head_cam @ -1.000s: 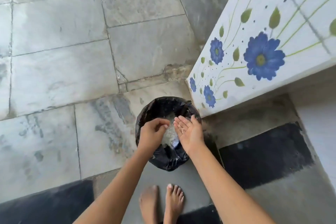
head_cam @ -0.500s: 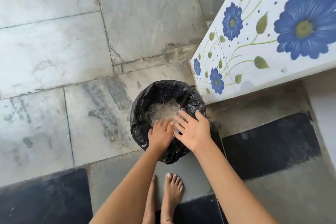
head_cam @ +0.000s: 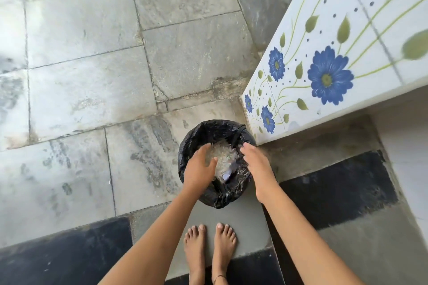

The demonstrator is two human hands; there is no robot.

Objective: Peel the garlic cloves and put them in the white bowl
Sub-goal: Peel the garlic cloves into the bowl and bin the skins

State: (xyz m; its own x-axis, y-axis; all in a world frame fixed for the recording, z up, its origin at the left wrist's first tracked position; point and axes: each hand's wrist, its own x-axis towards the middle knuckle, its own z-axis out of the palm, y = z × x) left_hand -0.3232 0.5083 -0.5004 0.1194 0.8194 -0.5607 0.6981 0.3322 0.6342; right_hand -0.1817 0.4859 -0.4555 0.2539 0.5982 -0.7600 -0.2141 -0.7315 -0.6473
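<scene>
A small bin lined with a black plastic bag (head_cam: pixel 208 196) stands on the floor just ahead of my bare feet. Pale papery garlic skins (head_cam: pixel 223 154) lie heaped inside it. My left hand (head_cam: pixel 200 168) hovers over the bin's left rim, fingers loosely spread, holding nothing. My right hand (head_cam: pixel 257 164) hovers over the right rim, fingers pointing down into the bin, also holding nothing. No garlic cloves and no white bowl are in view.
A white tiled counter side with blue flowers (head_cam: pixel 324 76) rises right of the bin. Grey stone floor tiles (head_cam: pixel 92 88) spread left and ahead. Dark mats (head_cam: pixel 335 187) lie right and at lower left. My feet (head_cam: pixel 209 245) stand behind the bin.
My hands were rubbing together over the bin; now they have parted to either rim. The camera has tilted, shifting the view of the floor.
</scene>
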